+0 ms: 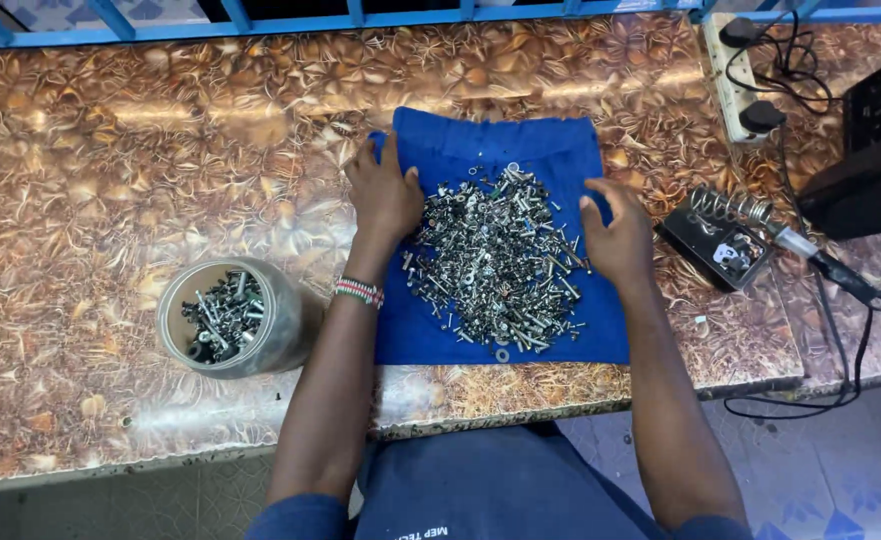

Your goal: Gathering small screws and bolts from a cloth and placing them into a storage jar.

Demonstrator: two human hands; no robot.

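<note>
Bench has a glossy brown leaf-pattern top, with a blue rail along the far edge. A blue cloth is spread flat at centre, its near edge close to the bench lip. A pile of screws, silver bolts and washers, sits in the middle of the cloth; a few strays lie at the near edge.

Left hand lies flat on the cloth's left side, fingers spread and pointing far, gripping nothing, thumb just beside the pile. A beaded band sits on that wrist. Right hand is at the cloth's right edge, fingers loosely curled and open, tips touching the pile's right side. Can't tell if anything is pinched between them.

A jar stands to the left, near the bench lip, well apart from the cloth, with a small batch of the same hardware inside.

On the right, a soldering iron rests in its coil stand. A dark box sits at the far right edge, and a white power strip with black plugs lies far right.
</note>
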